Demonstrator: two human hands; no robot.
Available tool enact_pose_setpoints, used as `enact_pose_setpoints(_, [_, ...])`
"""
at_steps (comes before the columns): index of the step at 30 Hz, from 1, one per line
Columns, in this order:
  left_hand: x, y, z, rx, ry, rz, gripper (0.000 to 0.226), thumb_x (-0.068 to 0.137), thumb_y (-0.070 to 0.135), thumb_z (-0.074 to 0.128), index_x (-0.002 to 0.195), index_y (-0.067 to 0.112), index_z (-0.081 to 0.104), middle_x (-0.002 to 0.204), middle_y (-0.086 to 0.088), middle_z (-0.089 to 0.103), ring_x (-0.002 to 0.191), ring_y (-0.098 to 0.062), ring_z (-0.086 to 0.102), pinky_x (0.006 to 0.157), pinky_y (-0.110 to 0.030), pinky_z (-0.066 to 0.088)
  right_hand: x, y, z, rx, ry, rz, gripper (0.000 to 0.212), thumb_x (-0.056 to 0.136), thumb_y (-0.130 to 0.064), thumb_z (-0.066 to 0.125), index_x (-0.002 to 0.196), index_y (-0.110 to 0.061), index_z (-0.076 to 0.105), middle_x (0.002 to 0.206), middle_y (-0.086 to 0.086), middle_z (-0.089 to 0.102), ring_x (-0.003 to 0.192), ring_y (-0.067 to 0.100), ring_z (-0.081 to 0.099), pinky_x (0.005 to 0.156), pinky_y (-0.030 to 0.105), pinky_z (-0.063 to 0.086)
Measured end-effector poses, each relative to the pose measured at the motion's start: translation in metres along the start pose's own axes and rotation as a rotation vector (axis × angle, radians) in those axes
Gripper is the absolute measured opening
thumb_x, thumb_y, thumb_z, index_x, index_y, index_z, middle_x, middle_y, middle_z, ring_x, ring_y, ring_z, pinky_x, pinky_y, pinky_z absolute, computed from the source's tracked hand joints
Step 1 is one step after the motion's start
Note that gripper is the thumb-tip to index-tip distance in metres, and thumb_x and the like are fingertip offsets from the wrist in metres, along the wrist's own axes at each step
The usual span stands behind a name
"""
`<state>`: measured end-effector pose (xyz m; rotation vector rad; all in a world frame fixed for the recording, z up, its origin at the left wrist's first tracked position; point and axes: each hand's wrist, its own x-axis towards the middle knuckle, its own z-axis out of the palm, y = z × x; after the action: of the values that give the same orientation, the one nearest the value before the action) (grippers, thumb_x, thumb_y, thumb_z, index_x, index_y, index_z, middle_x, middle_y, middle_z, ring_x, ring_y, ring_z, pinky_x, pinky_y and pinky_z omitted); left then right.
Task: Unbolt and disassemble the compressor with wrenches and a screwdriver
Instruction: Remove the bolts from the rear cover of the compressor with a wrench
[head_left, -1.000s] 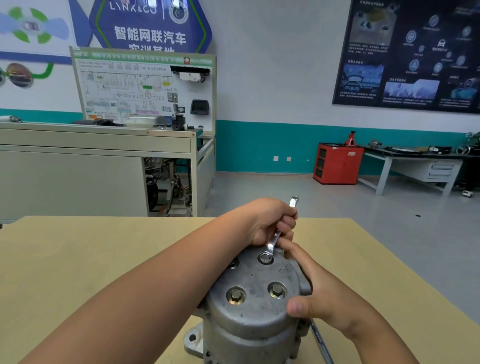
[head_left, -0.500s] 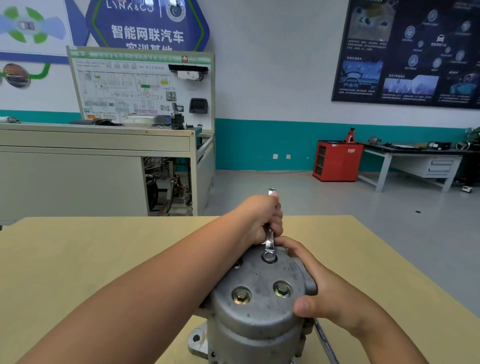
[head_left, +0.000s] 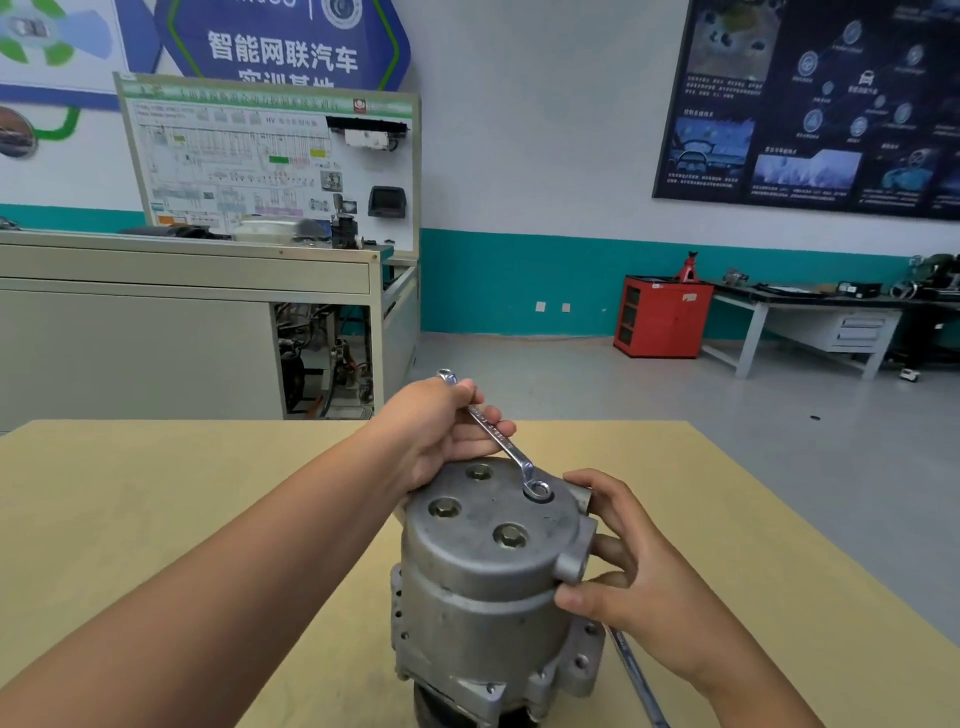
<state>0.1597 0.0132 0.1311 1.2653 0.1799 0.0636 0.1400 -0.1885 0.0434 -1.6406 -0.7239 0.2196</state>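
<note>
On our table (head_left: 156, 519), near middle, the compressor (head_left: 483, 597) stands on end: cast metal, so we judge it heavy, rigid and smooth-sided, best braced on the body or side lug. Our right hand (head_left: 634, 571) wraps its right flank, fingers curled on the housing; our left hand (head_left: 441, 431) is clenched round the wrench (head_left: 498, 436) at the far side. Its ring end sits on the far-right bolt (head_left: 537, 489); three other bolts are in place.
</note>
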Motion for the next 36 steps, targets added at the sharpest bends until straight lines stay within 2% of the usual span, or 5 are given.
enact_pose_setpoints(11, [-0.041, -0.02, -0.014, -0.266, 0.188, 0.262, 0.023, 0.102, 0.012, 0.038, 0.084, 0.005, 0.05, 0.058, -0.006, 0.064, 0.058, -0.019, 0.07, 0.051, -0.024, 0.056, -0.015, 0.016, 0.033, 0.088, 0.073, 0.0, 0.128, 0.035, -0.065, 0.087, 0.14, -0.053, 0.016, 0.139, -0.023, 0.047, 0.123, 0.0, 0.05, 0.093, 0.023, 0.049])
enact_pose_setpoints(14, [-0.05, -0.023, -0.013, -0.303, 0.2, 0.305, 0.022, 0.103, 0.013, 0.035, 0.087, 0.006, 0.05, 0.065, -0.009, 0.065, 0.062, -0.02, 0.071, 0.057, -0.026, 0.058, -0.018, 0.018, 0.034, 0.075, 0.083, -0.01, 0.116, 0.028, -0.069, 0.086, 0.131, -0.044, 0.036, 0.128, -0.022, 0.056, 0.121, 0.002, 0.052, 0.1, 0.033, 0.047])
enact_pose_setpoints(21, [-0.08, -0.037, -0.031, -0.239, 0.135, 0.436, 0.025, 0.102, 0.013, 0.036, 0.087, 0.004, 0.053, 0.083, -0.008, 0.074, 0.086, -0.02, 0.072, 0.076, -0.025, 0.058, -0.021, 0.007, 0.035, -0.042, 0.041, 0.021, 0.09, 0.044, -0.061, 0.083, 0.12, -0.052, 0.037, 0.114, -0.043, 0.053, 0.106, -0.017, 0.051, 0.079, 0.006, 0.044])
enact_pose_setpoints(27, [-0.106, -0.056, -0.049, 0.115, 0.081, 0.617, 0.027, 0.088, 0.03, 0.049, 0.087, 0.018, 0.073, 0.105, 0.003, 0.073, 0.102, -0.011, 0.067, 0.077, -0.015, 0.052, -0.018, 0.009, 0.038, -0.056, 0.054, 0.04, 0.084, 0.049, -0.053, 0.077, 0.122, -0.052, 0.036, 0.114, -0.043, 0.053, 0.111, -0.011, 0.052, 0.094, 0.038, 0.051])
enact_pose_setpoints(36, [-0.119, -0.065, -0.046, 1.095, -0.192, 1.301, 0.023, 0.09, 0.023, 0.055, 0.097, 0.012, 0.074, 0.116, -0.001, 0.068, 0.116, -0.014, 0.059, 0.097, -0.025, 0.047, -0.019, 0.015, 0.044, 0.018, 0.118, 0.013, 0.085, 0.05, -0.044, 0.083, 0.123, -0.045, 0.04, 0.123, -0.017, 0.06, 0.116, 0.006, 0.057, 0.095, 0.043, 0.051])
